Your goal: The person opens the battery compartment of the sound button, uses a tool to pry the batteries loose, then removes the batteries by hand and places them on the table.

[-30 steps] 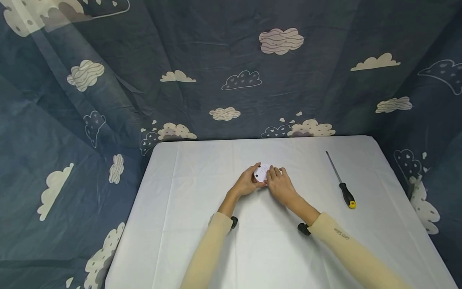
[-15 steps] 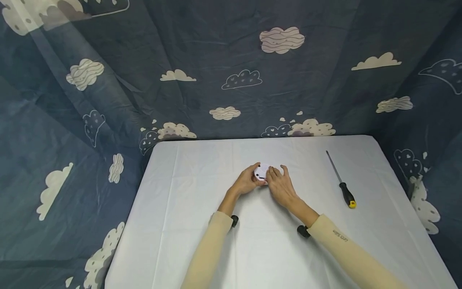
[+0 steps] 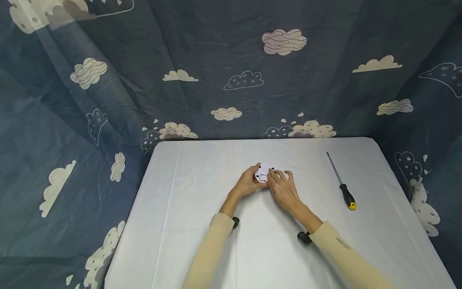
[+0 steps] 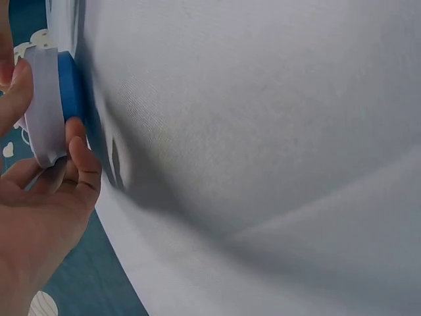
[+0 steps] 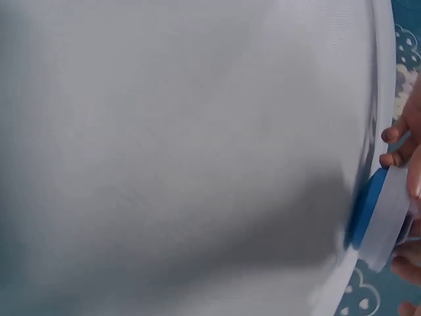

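Just above the table, a small round white device (image 3: 262, 171) has its perforated back facing up. Small dark spots mark its edge, and a dark-edged rectangular opening, perhaps a battery compartment, shows in the head view. In the left wrist view its rim is white and its underside blue (image 4: 70, 85). My left hand (image 3: 247, 181) grips it by the left edge, thumb and fingers on opposite sides. My right hand (image 3: 282, 188) has bent fingers at the right part of the back, covering it. What its thumb does is hidden.
A screwdriver (image 3: 341, 180) with a black and yellow handle lies to the right on the white-covered table (image 3: 195, 208). Dark blue cloud-patterned cloth (image 3: 202, 52) hangs behind and at both sides. A small black camera (image 3: 304, 237) sits at each wrist.
The opening on the device's back has appeared and widened as the right hand shifted slightly right and down across it. The left hand keeps its grip, and the screwdriver stays put.
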`<move>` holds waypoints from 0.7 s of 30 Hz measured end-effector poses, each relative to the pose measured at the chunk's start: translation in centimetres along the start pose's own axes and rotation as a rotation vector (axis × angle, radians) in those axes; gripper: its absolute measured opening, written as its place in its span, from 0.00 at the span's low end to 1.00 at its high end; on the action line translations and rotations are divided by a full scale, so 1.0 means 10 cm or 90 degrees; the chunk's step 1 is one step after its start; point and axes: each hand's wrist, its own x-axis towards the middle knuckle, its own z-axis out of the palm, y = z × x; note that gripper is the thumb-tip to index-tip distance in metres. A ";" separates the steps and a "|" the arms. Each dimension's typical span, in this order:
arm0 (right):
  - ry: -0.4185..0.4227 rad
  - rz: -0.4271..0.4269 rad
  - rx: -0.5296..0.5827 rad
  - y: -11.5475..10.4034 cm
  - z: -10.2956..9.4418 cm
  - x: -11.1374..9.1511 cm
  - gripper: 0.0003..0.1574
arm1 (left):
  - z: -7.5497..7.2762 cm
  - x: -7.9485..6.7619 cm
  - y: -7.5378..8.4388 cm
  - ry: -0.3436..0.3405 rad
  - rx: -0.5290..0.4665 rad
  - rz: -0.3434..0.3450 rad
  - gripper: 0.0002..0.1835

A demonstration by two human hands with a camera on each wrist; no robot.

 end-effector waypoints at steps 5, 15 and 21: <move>0.008 0.092 0.135 0.07 0.00 -0.03 0.22 | -0.01 -0.01 0.00 0.001 0.003 0.004 0.50; -0.032 0.198 0.307 0.23 -0.02 0.02 0.19 | -0.02 -0.02 0.00 0.003 0.012 0.012 0.51; -0.079 0.256 0.408 0.31 0.01 0.11 0.18 | -0.02 -0.02 -0.02 0.003 0.009 0.009 0.51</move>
